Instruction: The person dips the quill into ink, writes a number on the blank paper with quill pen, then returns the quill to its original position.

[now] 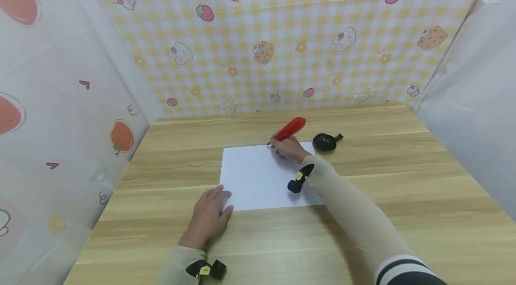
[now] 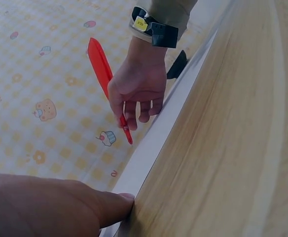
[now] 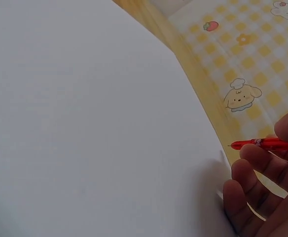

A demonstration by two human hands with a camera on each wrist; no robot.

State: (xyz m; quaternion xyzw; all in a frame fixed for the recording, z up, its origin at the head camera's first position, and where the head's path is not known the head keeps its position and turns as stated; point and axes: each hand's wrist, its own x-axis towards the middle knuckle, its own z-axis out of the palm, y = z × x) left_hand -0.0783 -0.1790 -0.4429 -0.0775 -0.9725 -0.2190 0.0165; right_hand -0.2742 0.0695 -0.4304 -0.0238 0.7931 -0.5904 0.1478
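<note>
A white sheet of paper [image 1: 251, 177] lies on the wooden table. Near its far edge my right hand [image 1: 288, 147] pinches a red feather-shaped pen [image 1: 293, 127] between thumb and fingers. The pen's broad end points up and to the right; its thin tip is close to the far edge of the sheet. In the right wrist view the pen's barrel [image 3: 262, 144] shows small printed marks near the tip. My left hand [image 1: 210, 213] rests at the near left corner of the paper, fingers extended, with its thumb [image 2: 115, 205] at the near edge in the left wrist view.
A rounded black object [image 1: 324, 142] with a short tab sits just right of the paper's far corner. Behind the table [image 1: 403, 177] hangs a yellow checked cloth [image 1: 242, 52] with cartoon prints. White cloth walls [image 1: 475, 97] stand at both sides.
</note>
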